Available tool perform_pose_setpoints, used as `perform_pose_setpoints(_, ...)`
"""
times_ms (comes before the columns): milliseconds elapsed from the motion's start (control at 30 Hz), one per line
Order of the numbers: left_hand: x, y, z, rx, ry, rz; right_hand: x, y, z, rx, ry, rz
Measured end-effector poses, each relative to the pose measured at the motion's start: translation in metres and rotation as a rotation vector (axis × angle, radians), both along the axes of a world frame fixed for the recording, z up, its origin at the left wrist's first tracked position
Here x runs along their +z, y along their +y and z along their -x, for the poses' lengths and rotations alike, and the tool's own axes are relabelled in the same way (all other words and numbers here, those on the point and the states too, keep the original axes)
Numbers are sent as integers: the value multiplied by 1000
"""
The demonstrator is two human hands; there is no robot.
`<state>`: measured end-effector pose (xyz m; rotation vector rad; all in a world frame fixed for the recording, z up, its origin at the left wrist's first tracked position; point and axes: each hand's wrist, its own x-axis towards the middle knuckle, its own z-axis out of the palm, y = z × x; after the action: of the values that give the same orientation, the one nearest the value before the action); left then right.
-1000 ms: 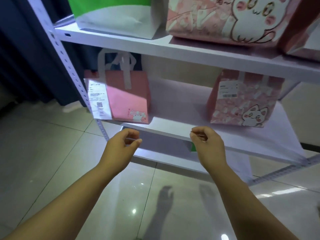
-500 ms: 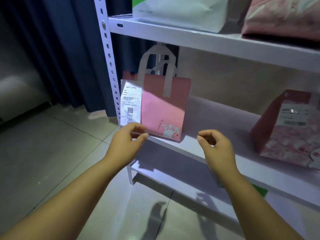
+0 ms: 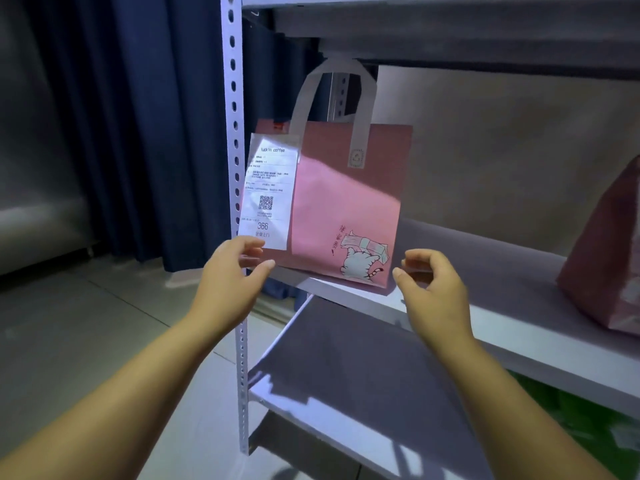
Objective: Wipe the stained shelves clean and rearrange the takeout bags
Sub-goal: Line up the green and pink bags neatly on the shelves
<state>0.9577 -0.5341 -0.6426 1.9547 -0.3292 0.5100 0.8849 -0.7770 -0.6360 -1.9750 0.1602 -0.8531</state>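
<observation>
Pink bag (image 3: 346, 202) on shelf (image 3: 502, 282) reads light, floppy; I'd take bottom corners. Left hand (image 3: 232, 282) at corner, pinch unclear; right hand (image 3: 433, 289) half-curled, empty.

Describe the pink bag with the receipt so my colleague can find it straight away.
Go to the white metal rack's perforated post, beside the dark blue curtain. On the shelf right next to it stands a pink tote with grey handles. Unlike the bag further right, it carries a white receipt numbered 366.
</observation>
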Motion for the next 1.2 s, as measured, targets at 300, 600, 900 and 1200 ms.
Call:
perform_pose_setpoints(300,-25,4,-35,72,6,4,-14,4,-34,-75,73,1)
perform_pose_setpoints(600,-33,-7,-55,37,-10,-17,-11,4,-52,-130,62,42)
perform_pose_setpoints(900,-29,-31,-67,-41,1,-69,-7,-19,-51,-297,52,29)
perform_pose_setpoints(1200,-12,-48,-82,-50,19,-183,-5,-25,-53,-313,54,95)
